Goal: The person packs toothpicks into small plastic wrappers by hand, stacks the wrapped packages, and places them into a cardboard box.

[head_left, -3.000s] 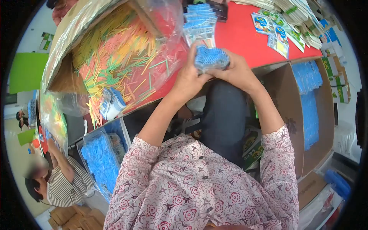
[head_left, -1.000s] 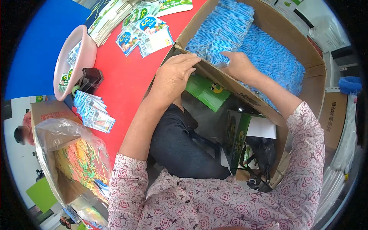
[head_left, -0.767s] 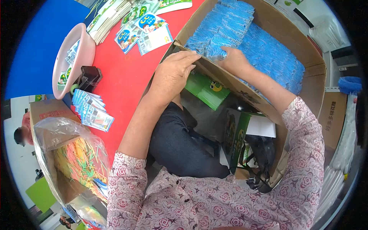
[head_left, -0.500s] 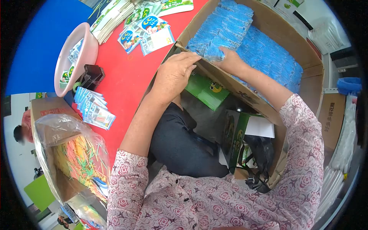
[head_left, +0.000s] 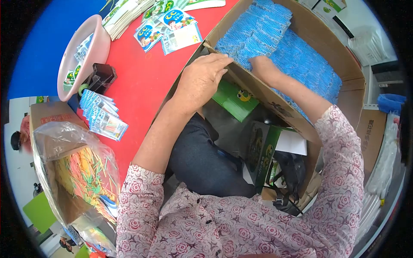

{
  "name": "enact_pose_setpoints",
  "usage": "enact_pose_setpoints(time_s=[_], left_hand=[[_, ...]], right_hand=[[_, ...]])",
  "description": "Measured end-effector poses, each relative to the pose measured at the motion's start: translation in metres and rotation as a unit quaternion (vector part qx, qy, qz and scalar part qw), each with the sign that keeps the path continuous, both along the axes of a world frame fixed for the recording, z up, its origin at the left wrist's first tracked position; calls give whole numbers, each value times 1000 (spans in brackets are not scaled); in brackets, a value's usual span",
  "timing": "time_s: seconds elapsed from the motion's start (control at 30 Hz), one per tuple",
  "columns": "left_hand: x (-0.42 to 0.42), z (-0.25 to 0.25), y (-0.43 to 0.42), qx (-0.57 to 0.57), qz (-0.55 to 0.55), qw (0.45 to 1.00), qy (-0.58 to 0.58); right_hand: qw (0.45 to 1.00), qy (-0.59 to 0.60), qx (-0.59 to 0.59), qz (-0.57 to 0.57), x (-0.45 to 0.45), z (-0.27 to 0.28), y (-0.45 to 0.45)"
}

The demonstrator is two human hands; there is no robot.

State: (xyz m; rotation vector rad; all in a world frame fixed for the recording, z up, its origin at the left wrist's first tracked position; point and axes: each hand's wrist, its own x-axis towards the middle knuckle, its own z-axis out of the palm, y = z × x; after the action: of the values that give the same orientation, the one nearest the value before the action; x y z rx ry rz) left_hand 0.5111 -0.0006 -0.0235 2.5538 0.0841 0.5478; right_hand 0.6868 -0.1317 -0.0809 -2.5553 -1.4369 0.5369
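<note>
Head view: the left hand (head_left: 201, 79) curves, fingers together, at the brown cardboard box's (head_left: 333, 47) rim; the right hand (head_left: 263, 69) dips inside, blue-and-white patterned plastic packets (head_left: 254, 32) just beyond it. Neither hand's grip can be told.

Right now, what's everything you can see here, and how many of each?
Carton: one, brown, right
Blue packets: many, blue-and-white, in carton
Tabletop: one, red, centre-left
Fanned packets: several, blue-and-white, on tabletop
Printed packets: several, blue-white-green, tabletop's far part
Basin: one, pink, upper left
Lined box: one, brown, lower left
Thin sticks: uncountable, multicoloured, in lined box
Green box: one, green, beside carton
Background clutter: uncounted, mixed, edges
Left hand: one, bare, at carton's edge
Right hand: one, bare, inside carton, fingers hidden
</note>
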Motion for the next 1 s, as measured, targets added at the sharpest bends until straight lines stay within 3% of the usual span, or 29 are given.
enact_pose_setpoints(time_s=[0.17, 0.27, 0.4, 0.53, 0.63, 0.67, 0.73, 0.8, 0.83, 0.9, 0.97, 1.0], left_hand=[[-3, -2, 0, 6, -8, 1000, -13], [-11, -5, 5, -1, -16, 1000, -8], [-22, 0, 9, -20, -19, 999, 18], [-36, 13, 0, -38, 1, 999, 17], [-68, 30, 9, -15, 37, 999, -25], [-85, 39, 10, -36, 60, 997, -43], [-116, 52, 10, -79, 94, 989, -82], [-156, 48, 21, -68, 153, 981, -96], [-178, 44, 27, -62, 191, 973, -109], [-208, 33, 33, -54, 234, 963, -126], [-230, 17, 35, -68, 364, 920, -129], [-238, 9, 37, -77, 427, 891, -131]], right_hand=[[1000, -12, -8, 26, 7, -2, 5], [987, 153, 42, 7, 8, 12, -9], [991, 69, 110, 38, -4, 26, -24], [991, 23, 121, 43, 9, 2, -20], [993, 64, 94, 40, 17, 6, -26], [994, 45, 86, 57, 7, 21, -22], [991, -35, 122, -39, -21, 64, -24], [961, -7, 269, -57, -43, 97, -9], [961, -3, 274, -47, -64, 117, 3], [876, 314, 363, -49, -119, 153, 32], [855, 421, 303, -23, -159, 144, 65], [851, 430, 297, 44, -176, 134, 86]])
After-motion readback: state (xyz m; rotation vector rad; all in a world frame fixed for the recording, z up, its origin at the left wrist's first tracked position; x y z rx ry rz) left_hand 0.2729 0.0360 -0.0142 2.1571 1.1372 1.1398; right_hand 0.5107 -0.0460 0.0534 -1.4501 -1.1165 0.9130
